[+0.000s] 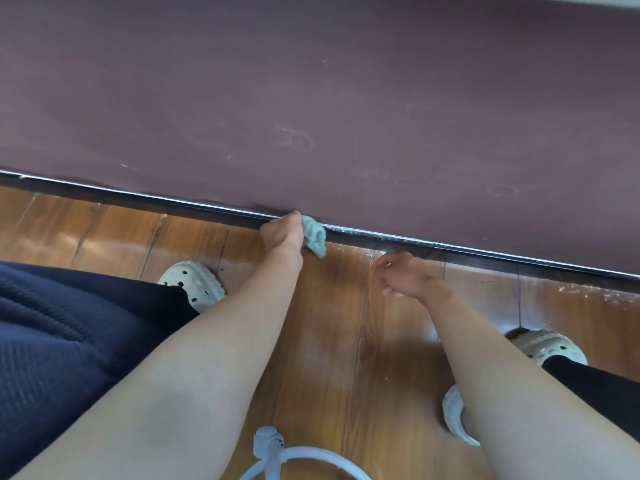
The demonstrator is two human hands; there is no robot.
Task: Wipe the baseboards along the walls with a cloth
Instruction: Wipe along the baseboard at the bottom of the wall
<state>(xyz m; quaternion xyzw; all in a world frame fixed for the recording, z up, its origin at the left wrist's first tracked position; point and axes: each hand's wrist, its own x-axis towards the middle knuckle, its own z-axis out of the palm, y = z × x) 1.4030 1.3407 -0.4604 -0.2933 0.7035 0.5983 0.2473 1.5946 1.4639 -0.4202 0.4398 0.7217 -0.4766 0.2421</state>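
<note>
Left hand point(282, 233) grips cloth point(315, 237) against baseboard point(138, 201)

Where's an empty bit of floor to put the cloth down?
Bare floor lies between the left hand, gripping the cloth, and the right hand, down toward the white ring. Another patch runs left of the left hand, between baseboard and left clog. Crowded lower right, around the right clog and dark trouser leg.

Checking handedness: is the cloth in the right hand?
No, the left hand grips the cloth against the baseboard; the right hand holds nothing.
</note>
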